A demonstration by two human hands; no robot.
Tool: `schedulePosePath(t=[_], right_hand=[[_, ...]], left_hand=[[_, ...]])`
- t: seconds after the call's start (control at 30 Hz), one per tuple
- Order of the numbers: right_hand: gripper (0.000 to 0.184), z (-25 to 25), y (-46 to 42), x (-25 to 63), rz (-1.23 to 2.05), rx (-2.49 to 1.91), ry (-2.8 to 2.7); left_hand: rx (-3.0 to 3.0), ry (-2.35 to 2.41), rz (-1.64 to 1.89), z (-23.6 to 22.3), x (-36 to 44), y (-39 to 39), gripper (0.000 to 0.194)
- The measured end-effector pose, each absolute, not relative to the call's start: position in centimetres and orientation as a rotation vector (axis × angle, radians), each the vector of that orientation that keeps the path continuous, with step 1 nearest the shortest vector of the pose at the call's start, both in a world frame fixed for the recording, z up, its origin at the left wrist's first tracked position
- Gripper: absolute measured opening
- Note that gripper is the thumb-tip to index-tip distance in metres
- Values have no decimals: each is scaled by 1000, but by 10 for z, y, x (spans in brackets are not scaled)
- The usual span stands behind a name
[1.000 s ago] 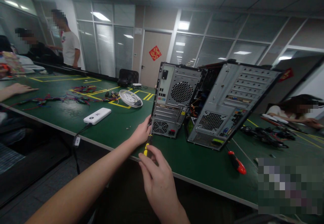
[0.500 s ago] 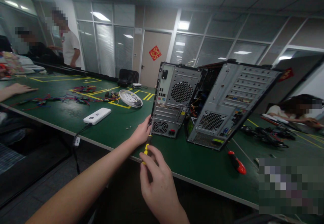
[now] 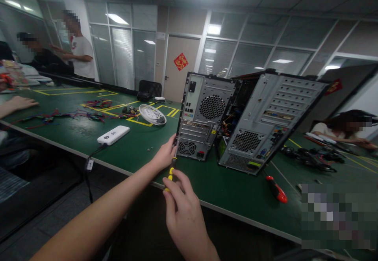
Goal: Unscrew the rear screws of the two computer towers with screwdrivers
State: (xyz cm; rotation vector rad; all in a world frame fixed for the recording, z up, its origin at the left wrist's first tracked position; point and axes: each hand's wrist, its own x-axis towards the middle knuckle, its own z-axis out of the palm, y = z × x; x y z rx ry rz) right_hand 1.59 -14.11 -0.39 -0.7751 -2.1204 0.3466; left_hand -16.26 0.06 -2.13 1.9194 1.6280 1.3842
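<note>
A grey metal computer case stands on the green table with its back panel facing me. At its lower left edge my left hand presses against the case, thumb and fingers curled there and partly hidden. My right hand is closed around the handle of a yellow and black screwdriver. The screwdriver points up and away toward the case's lower left corner; its tip cannot be made out. Right of this case leans a second, larger computer case, tilted, with wires showing between the two.
A red and black screwdriver lies right of the cases, near black cables. To the left are a white power bank with a cord, small screws, a white round dish and tangled wires. Other people sit and stand around.
My right hand has shifted very slightly on the screwdriver; both cases and my left hand stay put. In the background, a standing person's arm has risen.
</note>
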Motion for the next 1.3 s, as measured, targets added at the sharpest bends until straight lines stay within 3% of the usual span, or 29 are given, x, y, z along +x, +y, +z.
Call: schedulePosePath(t=[1.3], right_hand=[[28,-5,-139,16,258,-755,-2081]], left_hand=[[1926,1587,1406,-25,-164,3,62]])
